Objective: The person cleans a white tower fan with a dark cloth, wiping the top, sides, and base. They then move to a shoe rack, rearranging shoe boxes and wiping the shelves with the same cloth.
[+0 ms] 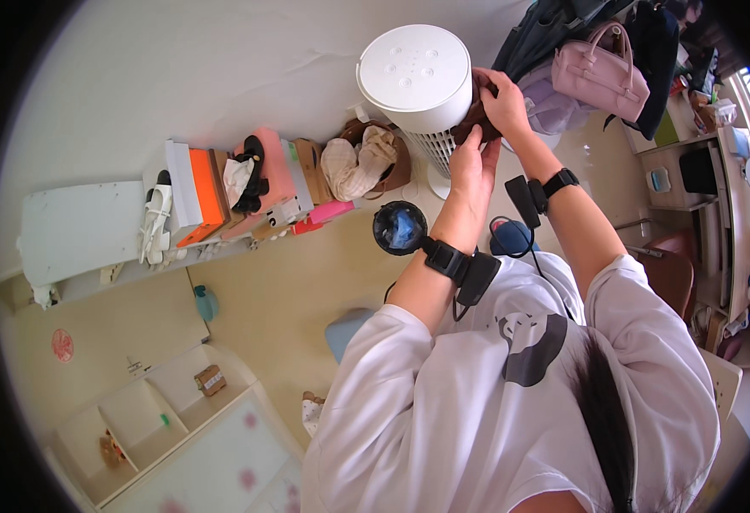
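A white tower fan [415,68] with a round top and several small buttons stands by the wall, its grille [435,147] showing below. Against the right side of its body is a dark brown cloth [475,126]. My right hand [505,104] grips this cloth from above, fingers curled over it. Just below, my left hand [475,164] has its thumb and fingers closed at the lower edge of the cloth, close to the grille. Part of the cloth is hidden behind both hands. Each forearm wears a black strap with a device on it.
Left of the fan, a low rack holds shoe boxes [206,192], black shoes [255,171] and a bag of cream fabric [360,162]. To the right hang dark clothes and a pink handbag [602,77]. A cluttered desk [721,205] and a brown chair [670,269] stand further right.
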